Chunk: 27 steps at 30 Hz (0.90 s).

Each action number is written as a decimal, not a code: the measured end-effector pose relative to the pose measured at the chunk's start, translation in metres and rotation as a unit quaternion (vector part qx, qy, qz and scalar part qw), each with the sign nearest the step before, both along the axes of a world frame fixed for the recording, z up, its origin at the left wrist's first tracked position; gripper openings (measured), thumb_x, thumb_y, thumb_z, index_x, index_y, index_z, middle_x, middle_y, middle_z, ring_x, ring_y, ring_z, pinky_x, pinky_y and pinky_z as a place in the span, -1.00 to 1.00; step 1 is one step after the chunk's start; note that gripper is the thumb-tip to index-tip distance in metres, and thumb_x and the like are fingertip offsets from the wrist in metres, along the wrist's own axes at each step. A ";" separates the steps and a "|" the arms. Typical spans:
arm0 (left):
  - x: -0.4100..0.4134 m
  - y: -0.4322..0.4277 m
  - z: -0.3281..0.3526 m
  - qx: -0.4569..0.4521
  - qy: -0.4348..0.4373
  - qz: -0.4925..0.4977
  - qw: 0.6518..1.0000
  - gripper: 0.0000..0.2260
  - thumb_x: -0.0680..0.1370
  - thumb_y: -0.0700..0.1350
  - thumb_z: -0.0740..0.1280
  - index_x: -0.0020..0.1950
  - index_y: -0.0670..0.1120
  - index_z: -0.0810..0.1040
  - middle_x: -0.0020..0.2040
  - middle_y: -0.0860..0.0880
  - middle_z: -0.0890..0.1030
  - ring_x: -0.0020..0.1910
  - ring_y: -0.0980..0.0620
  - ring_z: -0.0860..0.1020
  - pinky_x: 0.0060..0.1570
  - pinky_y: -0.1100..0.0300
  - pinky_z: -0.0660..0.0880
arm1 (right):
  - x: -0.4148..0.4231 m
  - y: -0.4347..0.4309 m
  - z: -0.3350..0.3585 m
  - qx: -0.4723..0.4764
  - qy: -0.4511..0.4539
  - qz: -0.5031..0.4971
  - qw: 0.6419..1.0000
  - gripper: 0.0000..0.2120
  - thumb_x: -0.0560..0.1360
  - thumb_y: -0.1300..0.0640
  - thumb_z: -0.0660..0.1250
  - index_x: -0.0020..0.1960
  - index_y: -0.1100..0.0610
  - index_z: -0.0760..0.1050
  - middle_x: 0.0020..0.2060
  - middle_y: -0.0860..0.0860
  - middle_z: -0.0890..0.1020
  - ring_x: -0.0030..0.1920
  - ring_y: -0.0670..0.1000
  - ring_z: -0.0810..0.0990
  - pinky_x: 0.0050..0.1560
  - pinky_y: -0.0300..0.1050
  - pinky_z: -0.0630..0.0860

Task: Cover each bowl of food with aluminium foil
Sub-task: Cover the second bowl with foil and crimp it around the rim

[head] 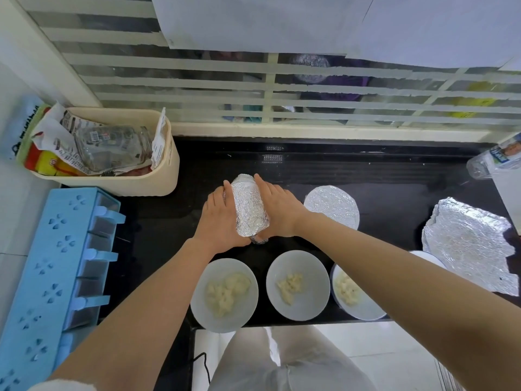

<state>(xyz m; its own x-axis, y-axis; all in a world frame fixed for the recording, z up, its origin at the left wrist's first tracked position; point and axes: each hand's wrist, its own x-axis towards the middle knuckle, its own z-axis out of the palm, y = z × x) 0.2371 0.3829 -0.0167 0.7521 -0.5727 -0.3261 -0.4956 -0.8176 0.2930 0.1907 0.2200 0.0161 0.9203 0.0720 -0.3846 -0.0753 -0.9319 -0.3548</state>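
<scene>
Left hand (220, 218) fingers (225, 190) straight, flat against left side of foil-wrapped bundle (249, 210). Right hand (279, 211) fingers (262, 183) likewise straight, pressed to its right side. Bundle squeezed between palms above black counter (394, 193), possibly bowl on edge; contents hidden, thumbs out of sight. Foil-covered bowl (331, 206) just right. Loose foil sheet (468, 244) far right, overlapping another bowl's rim (425, 256). Three uncovered bowls of food along near edge: left (224, 294), middle (298, 285), right (355, 297) partly behind right forearm.
</scene>
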 end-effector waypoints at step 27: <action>-0.005 0.008 -0.016 -0.145 0.061 0.051 0.986 0.31 0.22 0.18 0.64 0.59 -0.15 -0.24 0.55 -0.17 -0.01 0.53 -0.12 0.00 0.48 0.02 0.05 | -0.001 0.004 -0.041 0.117 0.009 -0.048 0.992 0.32 0.21 0.09 0.62 0.54 0.18 -0.36 0.54 0.09 -0.11 0.54 0.08 -0.07 0.52 0.03 0.08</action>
<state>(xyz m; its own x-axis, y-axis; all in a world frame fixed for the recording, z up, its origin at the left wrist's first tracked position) 0.2321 0.3911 -0.0328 0.7761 -0.5780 -0.2522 -0.3605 -0.7348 0.5746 0.1902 0.2241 -0.0251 0.9204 0.0735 -0.3840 -0.1679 -0.8126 -0.5581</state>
